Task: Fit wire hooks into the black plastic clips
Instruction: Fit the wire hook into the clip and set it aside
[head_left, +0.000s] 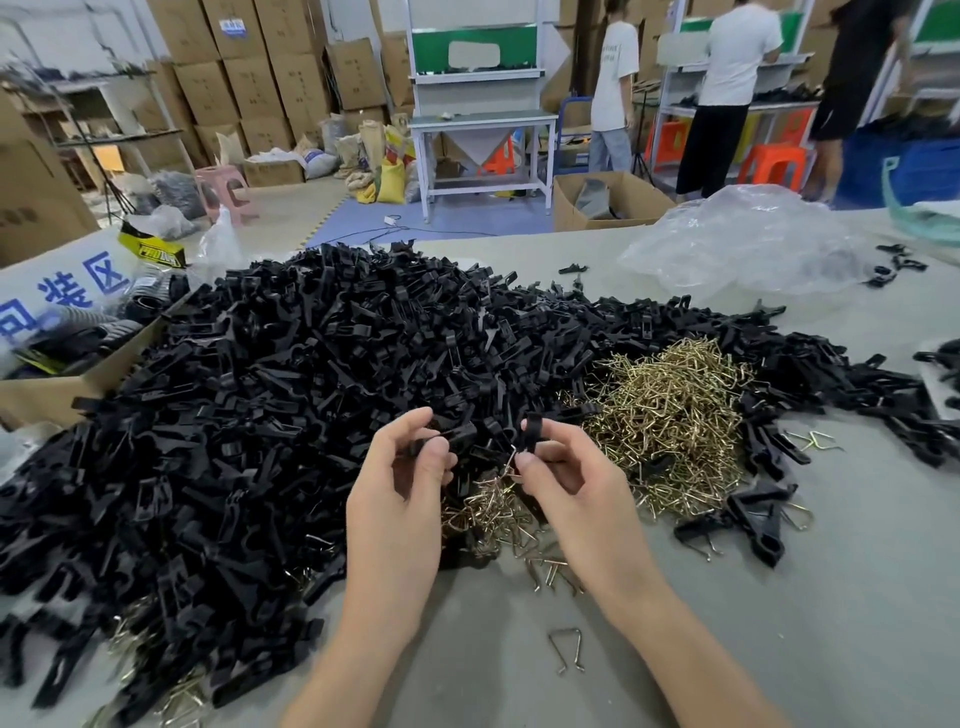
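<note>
A huge heap of black plastic clips (270, 395) covers the left and middle of the grey table (779, 623). A pile of brass-coloured wire hooks (670, 410) lies to the right of centre, with a smaller tangle (488, 512) just below my hands. My left hand (400, 499) pinches one black clip half (452, 436) between thumb and fingers. My right hand (576, 483) grips another black clip piece (532, 434) upright, and a wire hook (511, 460) shows at its lower end. The two hands are close together above the small tangle.
Several finished clips (748, 517) lie right of my hands. A loose wire hook (567, 649) rests on the table near me. An open cardboard box (67, 384) sits at the left edge, a crumpled clear bag (748, 244) at the far right. People stand at benches behind.
</note>
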